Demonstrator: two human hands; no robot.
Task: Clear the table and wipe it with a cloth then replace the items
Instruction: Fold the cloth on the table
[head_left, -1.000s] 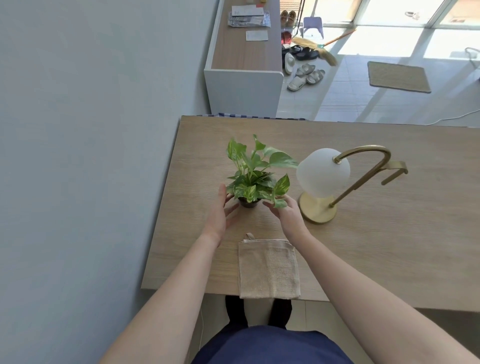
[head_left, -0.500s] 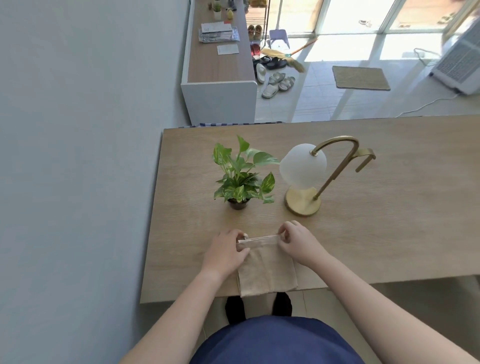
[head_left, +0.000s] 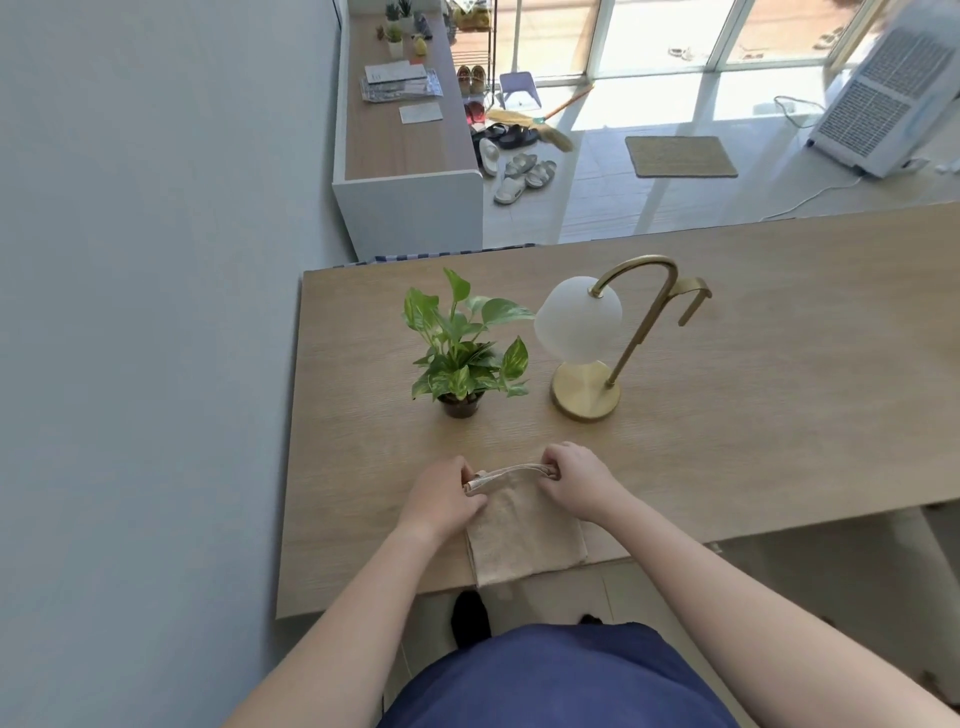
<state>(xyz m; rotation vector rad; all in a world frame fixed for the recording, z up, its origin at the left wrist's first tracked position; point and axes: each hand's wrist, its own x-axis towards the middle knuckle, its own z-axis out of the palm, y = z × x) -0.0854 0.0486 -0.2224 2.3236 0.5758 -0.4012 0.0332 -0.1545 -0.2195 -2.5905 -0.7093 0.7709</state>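
Head view is showing both hands off the potted pothos (head_left: 465, 353), which they were cupping a second ago; left hand (head_left: 441, 496) and right hand (head_left: 574, 480) are now each pinching a far corner of the folded beige cloth (head_left: 524, 535) at the tabletop (head_left: 779, 415) near edge. Plant and gold lamp (head_left: 592, 353) are standing just beyond, so replacing is looking finished.

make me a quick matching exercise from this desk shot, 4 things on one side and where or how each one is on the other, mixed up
Things:
1. potted plant
2. lamp
3. cloth
4. doormat

Place or state:
A. on the floor beyond the table
B. far edge pinched by the left hand and right hand
C. stands by the plant, round brass base
D. upright on the table, just beyond the cloth

Pairs: 1-D, 2-C, 3-B, 4-A
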